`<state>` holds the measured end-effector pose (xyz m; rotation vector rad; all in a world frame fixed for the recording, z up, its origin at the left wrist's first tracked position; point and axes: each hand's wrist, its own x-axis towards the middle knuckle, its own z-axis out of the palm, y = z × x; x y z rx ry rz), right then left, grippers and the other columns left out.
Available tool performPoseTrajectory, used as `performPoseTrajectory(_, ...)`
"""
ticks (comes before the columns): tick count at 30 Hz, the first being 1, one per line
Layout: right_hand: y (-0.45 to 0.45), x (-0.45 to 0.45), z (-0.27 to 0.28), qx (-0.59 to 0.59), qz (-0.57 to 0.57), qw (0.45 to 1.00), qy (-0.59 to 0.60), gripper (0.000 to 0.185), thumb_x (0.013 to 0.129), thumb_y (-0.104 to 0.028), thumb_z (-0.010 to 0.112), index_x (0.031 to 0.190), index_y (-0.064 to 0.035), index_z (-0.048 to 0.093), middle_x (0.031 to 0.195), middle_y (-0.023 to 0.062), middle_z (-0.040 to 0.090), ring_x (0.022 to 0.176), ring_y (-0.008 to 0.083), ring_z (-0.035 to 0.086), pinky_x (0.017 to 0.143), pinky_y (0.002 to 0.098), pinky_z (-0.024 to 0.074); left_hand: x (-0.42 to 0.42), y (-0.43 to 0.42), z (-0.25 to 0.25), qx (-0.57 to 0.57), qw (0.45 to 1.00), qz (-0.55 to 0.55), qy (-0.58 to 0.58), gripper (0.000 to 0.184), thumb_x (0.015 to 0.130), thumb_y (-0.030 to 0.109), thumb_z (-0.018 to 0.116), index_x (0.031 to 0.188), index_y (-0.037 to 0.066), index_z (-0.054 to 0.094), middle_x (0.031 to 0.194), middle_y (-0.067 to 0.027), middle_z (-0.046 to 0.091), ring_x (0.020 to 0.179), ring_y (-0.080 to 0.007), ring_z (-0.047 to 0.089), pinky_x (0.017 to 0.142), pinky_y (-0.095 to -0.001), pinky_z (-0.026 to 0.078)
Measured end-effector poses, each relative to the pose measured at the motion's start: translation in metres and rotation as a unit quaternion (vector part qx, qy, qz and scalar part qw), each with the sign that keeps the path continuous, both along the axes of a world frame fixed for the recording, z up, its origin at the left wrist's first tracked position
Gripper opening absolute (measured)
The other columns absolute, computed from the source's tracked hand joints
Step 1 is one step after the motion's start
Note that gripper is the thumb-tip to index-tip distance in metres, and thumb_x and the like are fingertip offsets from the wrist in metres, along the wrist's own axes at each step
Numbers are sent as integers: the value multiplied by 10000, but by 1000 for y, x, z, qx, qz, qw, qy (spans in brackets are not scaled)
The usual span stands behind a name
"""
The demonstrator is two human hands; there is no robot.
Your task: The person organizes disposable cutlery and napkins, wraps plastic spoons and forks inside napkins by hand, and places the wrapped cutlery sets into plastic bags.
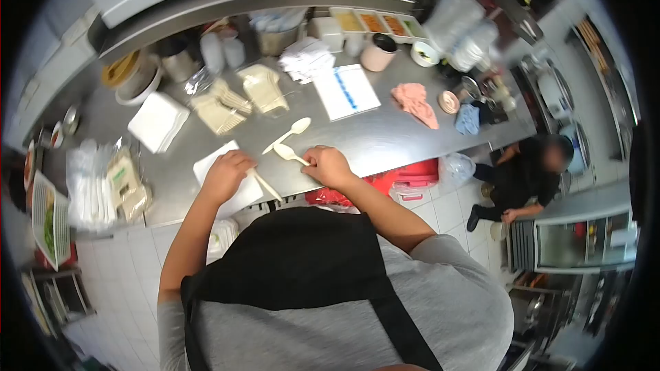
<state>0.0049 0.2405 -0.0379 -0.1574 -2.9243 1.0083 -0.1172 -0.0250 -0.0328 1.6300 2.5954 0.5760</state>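
Note:
My left hand rests on a white napkin near the counter's front edge, fingers bent over a pale utensil whose handle sticks out toward the right. Between thumb and fingers, my right hand pinches the handle end of a cream plastic spoon. Just behind that spoon lies a second cream spoon, with a thin handle pointing left. Further back are a stack of white napkins, a pile of cream forks and another bundle of cream utensils.
A sheet with blue marks, a pink cup, a pink cloth and a blue cloth lie further back. Bagged utensils sit at left. A person in dark clothes is at right, beyond the counter.

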Motion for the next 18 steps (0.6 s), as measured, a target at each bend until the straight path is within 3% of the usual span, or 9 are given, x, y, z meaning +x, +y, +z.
performPoseTrajectory(3,9,11,-9,-14,-34,999,9,183,688,-186,728,826,-81,669,809,101,622,762,305,627,694,406,504,-8,1,8,12,1000,-21,-4,229,677,59,688,902,98,681,1009,-59,637,1005,-266,563,852,-378,464)
performPoseTrajectory(6,16,21,-13,-28,-66,997,13,186,689,-186,736,837,-92,674,821,91,622,772,297,628,700,405,507,-14,-1,20,-11,998,-26,-48,167,681,64,693,845,81,668,947,-74,627,890,-279,579,789,-386,480)
performPoseTrajectory(10,41,33,-4,-4,-119,993,-14,198,688,-196,743,849,-99,682,818,84,630,779,291,628,701,406,505,11,29,43,103,994,1,21,121,702,45,688,816,71,655,873,-74,600,818,-280,578,702,-390,485)
performPoseTrajectory(15,61,46,17,-8,-158,986,50,180,696,-200,731,842,-105,681,801,83,642,794,294,630,713,412,507,37,85,1,190,978,31,85,100,724,20,673,802,65,630,819,-74,565,805,-278,571,643,-377,482)
performPoseTrajectory(18,59,50,20,-15,-112,991,67,177,702,-189,711,858,-113,681,847,93,639,813,305,633,731,415,512,39,92,-24,192,977,9,91,121,714,39,694,809,51,621,890,-75,597,840,-283,576,701,-378,493)
